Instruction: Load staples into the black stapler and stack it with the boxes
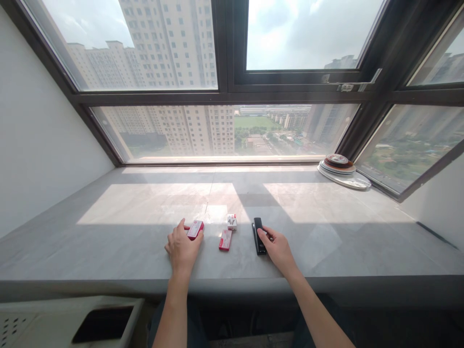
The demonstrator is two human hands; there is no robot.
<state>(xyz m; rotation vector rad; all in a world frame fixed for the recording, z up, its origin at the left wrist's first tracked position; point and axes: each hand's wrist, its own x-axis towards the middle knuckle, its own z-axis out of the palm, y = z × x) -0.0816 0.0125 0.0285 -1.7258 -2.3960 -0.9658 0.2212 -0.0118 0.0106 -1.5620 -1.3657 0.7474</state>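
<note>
My left hand point(183, 246) has its thumb and fingers round a small red and white box point(195, 229) at the centre left of the stone ledge. To the right, my right hand point(277, 246) grips a black stapler point(258, 237), which lies lengthwise on the ledge. Between the hands lie a second red and white box point(225, 240), flat and slightly slanted, and just behind it a small white box point(232, 222) with red on its edge. Neither of these two is touched by a hand.
A stack of plates point(339, 169) sits at the back right corner of the ledge point(145, 251), by the dark window frame point(224, 96). Below the ledge's front edge at the left is a pale panel point(47, 321) with a dark opening.
</note>
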